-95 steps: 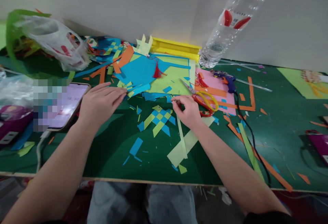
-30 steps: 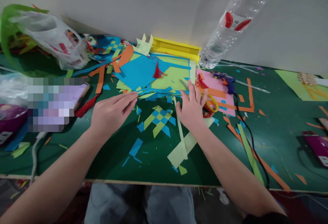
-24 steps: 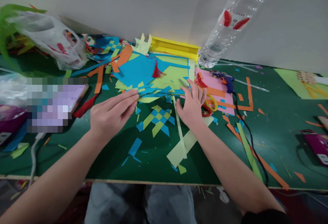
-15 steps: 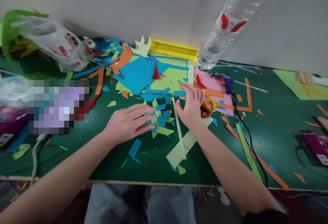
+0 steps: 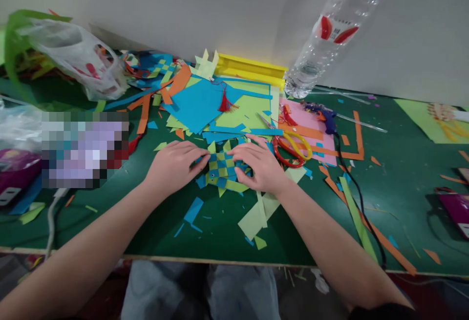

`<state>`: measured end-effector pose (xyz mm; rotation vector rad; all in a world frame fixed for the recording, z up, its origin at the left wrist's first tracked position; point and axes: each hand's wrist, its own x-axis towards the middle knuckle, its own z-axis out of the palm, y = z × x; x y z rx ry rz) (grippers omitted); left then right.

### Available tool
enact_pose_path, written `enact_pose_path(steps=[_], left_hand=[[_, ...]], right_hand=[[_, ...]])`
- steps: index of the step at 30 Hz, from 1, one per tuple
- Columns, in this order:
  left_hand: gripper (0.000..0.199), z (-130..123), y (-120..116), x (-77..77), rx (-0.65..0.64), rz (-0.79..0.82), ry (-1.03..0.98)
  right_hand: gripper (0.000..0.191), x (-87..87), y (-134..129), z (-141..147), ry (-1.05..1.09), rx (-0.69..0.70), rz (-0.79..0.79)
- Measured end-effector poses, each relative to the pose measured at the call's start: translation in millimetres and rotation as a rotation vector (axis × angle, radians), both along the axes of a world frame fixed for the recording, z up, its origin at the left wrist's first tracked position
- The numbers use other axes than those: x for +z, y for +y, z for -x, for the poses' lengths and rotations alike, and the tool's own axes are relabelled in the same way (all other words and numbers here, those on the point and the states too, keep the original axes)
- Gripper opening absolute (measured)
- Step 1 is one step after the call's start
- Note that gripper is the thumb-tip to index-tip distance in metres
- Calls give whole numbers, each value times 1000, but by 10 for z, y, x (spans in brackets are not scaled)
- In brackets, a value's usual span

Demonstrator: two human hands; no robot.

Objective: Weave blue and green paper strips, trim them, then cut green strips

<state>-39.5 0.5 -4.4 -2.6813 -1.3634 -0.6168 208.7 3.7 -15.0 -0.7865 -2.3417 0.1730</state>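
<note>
A small woven paper fish (image 5: 221, 166), checkered in blue and light green with a dot-like eye, lies on the green table in front of me. My left hand (image 5: 178, 167) has its thumb and fingertips closed at the fish's left edge. On the other side, the bent fingers and thumb of my right hand (image 5: 261, 164) grip the right part and hide some of the strips there. Just right of that hand rest scissors (image 5: 293, 148) with red and yellow handles, their blades over paper sheets.
Blue sheets (image 5: 198, 102) with a red tassel (image 5: 224, 101) lie behind the fish. A plastic bottle (image 5: 322, 41) stands by the wall near a yellow tray (image 5: 249, 70). A glue gun (image 5: 328, 119) trails a black cord. Paper scraps (image 5: 193, 210) lie around.
My right hand has come from beside the scissors, left and down, to the fish. My left hand has shifted slightly left, uncovering the checkered body, which now shows turned.
</note>
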Motion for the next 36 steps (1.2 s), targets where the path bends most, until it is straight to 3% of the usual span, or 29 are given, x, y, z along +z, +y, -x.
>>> enact_pose_path(steps=[6,13,18,30,36], left_hand=[[29,-49,7,22,-264,171,-78],[31,7,11,25,-73,91,-34],[35,9,20,18,-122,152,4],[42,-29,68,8,-129,383,-260],[44,-33,55,45,-144,453,-245]], right_hand=[[18,-7,35,-13,83,-106,-87],[30,-9,5,4,15,-17,-166],[31,-4,-37,8,-81,17,-175],[32,9,-58,20,-112,-21,-199],[26,10,-64,24,-114,23,-285]])
